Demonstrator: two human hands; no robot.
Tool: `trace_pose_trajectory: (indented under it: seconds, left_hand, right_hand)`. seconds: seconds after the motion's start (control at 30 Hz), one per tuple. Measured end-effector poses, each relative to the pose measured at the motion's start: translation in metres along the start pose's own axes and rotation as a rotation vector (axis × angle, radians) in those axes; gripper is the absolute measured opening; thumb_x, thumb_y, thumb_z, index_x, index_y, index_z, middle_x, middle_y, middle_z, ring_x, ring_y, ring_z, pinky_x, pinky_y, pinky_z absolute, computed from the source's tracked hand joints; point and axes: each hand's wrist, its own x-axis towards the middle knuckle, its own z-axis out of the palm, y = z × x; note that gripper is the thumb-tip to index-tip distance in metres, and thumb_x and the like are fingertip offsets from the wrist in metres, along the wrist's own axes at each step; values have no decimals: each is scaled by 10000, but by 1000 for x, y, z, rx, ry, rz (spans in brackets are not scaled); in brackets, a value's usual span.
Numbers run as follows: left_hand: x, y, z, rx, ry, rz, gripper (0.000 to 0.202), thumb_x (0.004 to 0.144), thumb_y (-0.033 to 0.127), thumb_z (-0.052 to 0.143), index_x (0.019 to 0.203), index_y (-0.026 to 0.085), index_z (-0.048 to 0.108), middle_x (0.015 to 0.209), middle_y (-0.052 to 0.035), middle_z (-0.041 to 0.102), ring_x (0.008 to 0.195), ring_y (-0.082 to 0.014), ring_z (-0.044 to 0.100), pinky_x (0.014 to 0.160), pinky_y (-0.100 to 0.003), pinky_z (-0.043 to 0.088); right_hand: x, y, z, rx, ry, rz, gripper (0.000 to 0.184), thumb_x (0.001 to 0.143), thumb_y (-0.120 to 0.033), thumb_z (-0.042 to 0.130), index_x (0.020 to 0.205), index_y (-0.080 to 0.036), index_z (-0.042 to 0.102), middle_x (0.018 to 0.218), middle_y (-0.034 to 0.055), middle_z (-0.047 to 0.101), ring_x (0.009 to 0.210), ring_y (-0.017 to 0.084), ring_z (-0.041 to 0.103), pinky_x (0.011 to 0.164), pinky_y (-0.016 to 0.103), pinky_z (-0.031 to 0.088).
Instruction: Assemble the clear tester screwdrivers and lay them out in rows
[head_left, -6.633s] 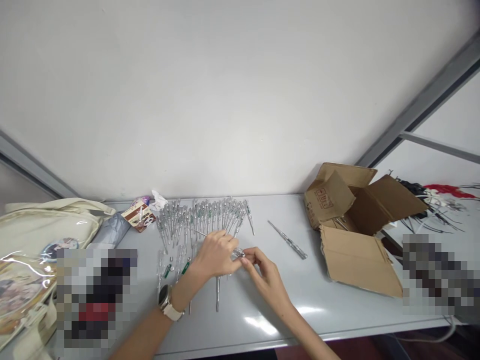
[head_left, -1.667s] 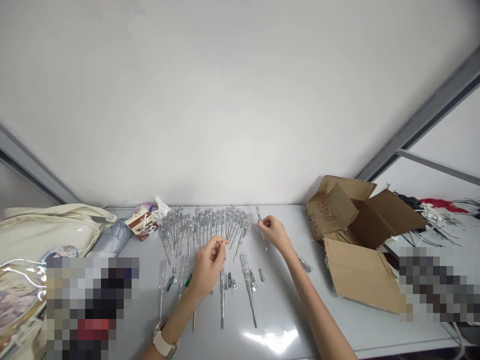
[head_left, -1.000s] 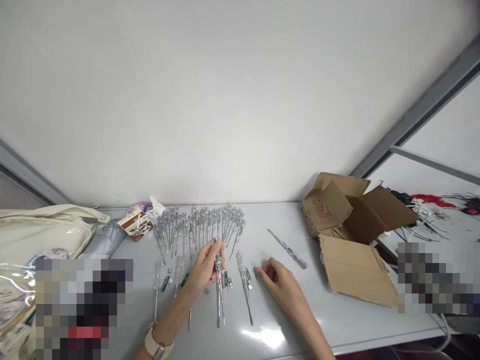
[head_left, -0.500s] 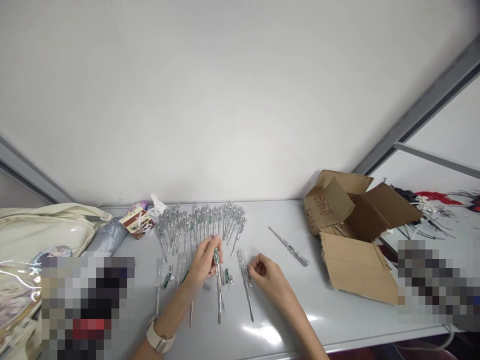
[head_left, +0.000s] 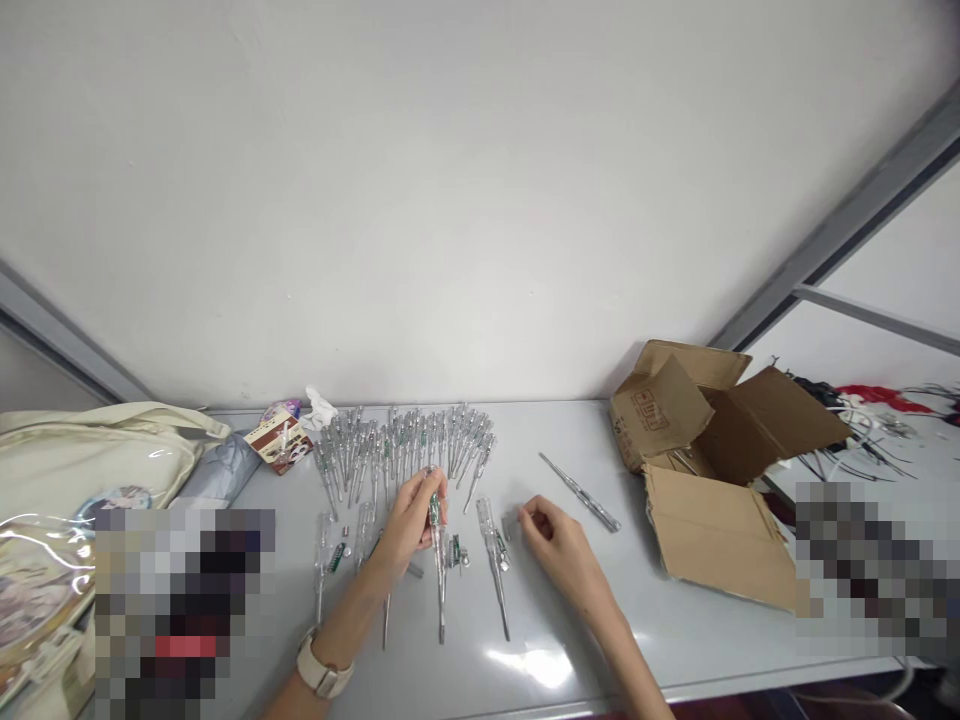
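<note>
Tester screwdriver (head_left: 439, 585) is clamped in the left hand (head_left: 410, 520), in front of the far row of testers (head_left: 397, 445). Right hand (head_left: 556, 550) has curled fingers at a small clear part (head_left: 511, 523); I cannot tell if it grips.

Small assembly workshop bench. Grey tabletop (head_left: 570, 620) against a bare white wall (head_left: 450, 200). Dozens of tester screwdrivers (head_left: 405, 445) fanned just beyond the fingers (head_left: 424, 495), loose parts (head_left: 457, 555) beside them, open cardboard box (head_left: 720, 540) and tangled cables (head_left: 862, 420) well right.
</note>
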Motion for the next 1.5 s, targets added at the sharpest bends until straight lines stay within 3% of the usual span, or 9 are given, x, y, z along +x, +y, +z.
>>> trace_pose_trajectory:
  seconds: [0.13,0.2,0.3,0.37,0.5,0.63,0.8,1.3,1.5]
  left_hand:
    - [-6,7,0,87,-150,103,460,882,643,462,776,198,511,491,88,333,398,-63,249,389,-201,200]
    - [-13,14,0,267,-213,176,425,929,583,428,823,194,563,516,82,295,443,-80,258,446,-220,224]
    - [-22,23,1,602,-203,352,317,965,463,431,890,208,603,590,53,385,514,-99,325,520,-237,255]
    - [-24,24,1,794,-160,486,239,971,369,428,945,224,617,699,21,501,575,-113,407,562,-243,293]
    - [-19,14,-3,1060,-15,660,184,911,175,419,927,223,596,779,-6,551,657,-140,468,605,-256,326]
    - [-14,6,-6,1140,53,721,114,864,144,449,797,203,520,734,1,533,671,-143,455,616,-263,334]
    - [-14,6,-5,1159,45,726,122,875,156,453,763,197,477,722,6,515,667,-135,442,624,-266,341]
    - [-10,0,-8,1311,59,760,65,843,142,485,807,194,500,755,-4,519,714,-162,468,645,-282,354]
    - [-9,-3,-9,1352,62,802,76,826,117,490,796,187,496,749,-5,505,704,-160,450,640,-284,347]
  right_hand:
    - [13,36,-24,-312,436,-51,315,892,-431,411,966,-182,588,885,128,593,817,271,535,754,401,421]
    - [20,60,-32,-471,536,-16,352,870,-451,427,972,-170,612,933,179,596,873,322,523,789,468,400]
    - [24,82,-37,-434,435,-3,342,872,-472,425,885,-189,616,896,153,622,849,314,554,791,476,403]
    - [19,79,-41,-263,365,-11,321,880,-488,447,885,-199,586,888,120,640,844,284,589,807,450,427]
    - [-4,38,-51,139,122,-37,287,893,-490,538,978,-216,543,873,60,653,812,217,631,786,357,483]
    - [-24,-10,-56,218,-163,-102,243,896,-449,589,1012,-241,640,866,35,679,799,192,636,715,295,496]
    - [-26,-29,-56,119,-179,-137,257,914,-451,564,1030,-270,703,937,42,709,793,197,628,743,311,507]
    - [-24,-23,-59,98,-240,-135,302,926,-450,557,1139,-306,715,995,41,723,856,211,653,737,307,515]
    - [-23,-26,-63,35,-249,-184,314,942,-452,534,1176,-315,694,922,37,704,781,193,630,633,289,483]
